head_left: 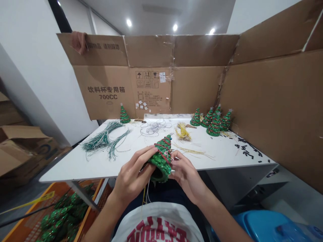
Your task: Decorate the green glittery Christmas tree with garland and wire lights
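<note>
While left hand (133, 172) grips glittery green tree (162, 158), tilted, red-strung, hollow underneath, right hand (186, 175) alongside, grip unclear

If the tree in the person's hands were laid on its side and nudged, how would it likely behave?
The tree would probably roll in an arc, since it tapers from a wide base to a narrow tip. It is likely light for its size, given the dark hollow in its underside.

Six standing trees (214, 125), one held tree (163, 159), two hands (132, 176); three lights (175, 27)
</note>
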Demonstrator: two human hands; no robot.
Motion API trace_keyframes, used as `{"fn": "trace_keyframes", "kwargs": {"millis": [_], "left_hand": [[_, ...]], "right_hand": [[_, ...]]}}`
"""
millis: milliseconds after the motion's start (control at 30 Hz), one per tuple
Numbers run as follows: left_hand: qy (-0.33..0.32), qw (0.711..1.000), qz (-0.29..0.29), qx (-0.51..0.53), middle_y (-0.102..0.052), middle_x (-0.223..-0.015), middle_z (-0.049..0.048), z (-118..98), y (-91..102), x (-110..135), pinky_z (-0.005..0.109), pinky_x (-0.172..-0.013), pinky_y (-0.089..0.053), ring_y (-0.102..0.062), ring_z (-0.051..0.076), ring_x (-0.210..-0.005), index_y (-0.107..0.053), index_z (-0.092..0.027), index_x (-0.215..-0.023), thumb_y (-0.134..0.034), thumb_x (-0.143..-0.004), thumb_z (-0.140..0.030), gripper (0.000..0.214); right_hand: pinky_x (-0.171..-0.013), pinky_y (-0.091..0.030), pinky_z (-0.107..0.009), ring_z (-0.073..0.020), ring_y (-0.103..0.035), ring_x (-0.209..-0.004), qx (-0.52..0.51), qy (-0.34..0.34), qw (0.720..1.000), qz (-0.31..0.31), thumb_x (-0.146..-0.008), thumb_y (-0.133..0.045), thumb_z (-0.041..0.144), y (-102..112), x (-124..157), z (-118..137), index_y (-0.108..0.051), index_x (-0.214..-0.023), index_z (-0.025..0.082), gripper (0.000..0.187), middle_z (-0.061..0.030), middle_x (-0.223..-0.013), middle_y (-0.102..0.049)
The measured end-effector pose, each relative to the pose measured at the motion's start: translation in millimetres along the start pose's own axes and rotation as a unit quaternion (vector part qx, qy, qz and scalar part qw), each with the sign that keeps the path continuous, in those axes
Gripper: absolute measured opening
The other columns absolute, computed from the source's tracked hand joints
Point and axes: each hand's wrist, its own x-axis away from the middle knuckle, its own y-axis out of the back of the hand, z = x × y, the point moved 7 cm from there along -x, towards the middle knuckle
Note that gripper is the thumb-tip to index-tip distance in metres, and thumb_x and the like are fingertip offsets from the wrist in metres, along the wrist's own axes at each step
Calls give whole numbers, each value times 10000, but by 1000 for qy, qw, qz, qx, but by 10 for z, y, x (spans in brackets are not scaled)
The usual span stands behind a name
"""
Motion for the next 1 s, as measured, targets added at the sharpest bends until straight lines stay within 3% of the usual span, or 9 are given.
{"fn": "trace_keyframes", "kwargs": {"millis": [167, 267, 333, 533, 700, 900, 1000], "left_hand": [[7, 1000, -8, 4, -694, -1395, 218, -24, 22, -35, 467, -1163, -636, -639, 351, -1432, -676, -71, -1200, -699, -944, 77, 297], [5, 1000, -11, -5, -696, -1384, 229, -59, 26, -71, 470, -1152, -643, -645, 364, -1430, -665, -60, -1222, -690, -943, 79, 313], [8, 1000, -13, -13, -691, -1387, 226, -72, 24, -82, 464, -1147, -645, -652, 361, -1421, -667, -69, -1201, -688, -944, 76, 296], [22, 999, 3, 31, -669, -1452, 206, -87, -33, -52, 484, -1187, -623, -614, 340, -1466, -642, -105, -1267, -660, -984, 50, 322], [17, 999, -3, 33, -653, -1454, 218, -111, -30, -58, 477, -1186, -623, -609, 353, -1470, -647, -92, -1241, -665, -970, 53, 308], [15, 1000, 14, 2, -618, -1455, 231, -88, -45, -66, 483, -1133, -644, -611, 346, -1437, -635, -98, -1226, -619, -1011, 25, 248], [16, 1000, 20, 5, -602, -1456, 247, -78, -46, -69, 474, -1158, -623, -598, 350, -1437, -635, -64, -1208, -614, -1005, 37, 228]], "right_hand": [[-692, -535, -258, -178, -621, -834, -36, 18, 999, 7, -844, -834, 423, -16, -10, 29, -622, -859, 257, 270, 17, -894, -647], [-797, -560, -309, -209, -667, -922, -57, 36, 998, -4, -862, -825, 418, -20, -30, -1, -629, -883, 280, 240, 15, -967, -705], [-877, -566, -348, -230, -690, -1019, -70, 47, 996, -20, -874, -830, 439, -21, -53, -50, -657, -980, 311, 239, 18, -1079, -747], [-990, -567, -424, -284, -667, -1280, -106, 53, 993, -26, -870, -846, 530, -72, -106, -214, -685, -1273, 369, 463, 9, -1386, -749], [-928, -590, -458, -325, -684, -1267, -123, -22, 992, -5, -848, -828, 672, -127, -40, -303, -687, -1310, 386, 562, -12, -1347, -779], [-887, -590, -445, -325, -713, -1183, -137, -18, 990, -4, -801, -808, 489, -184, 16, -219, -686, -1290, 426, 508, 16, -1301, -798], [-899, -588, -446, -325, -709, -1178, -133, -13, 991, 8, -793, -776, 489, -220, 29, -197, -682, -1301, 429, 521, 15, -1291, -795]]}}
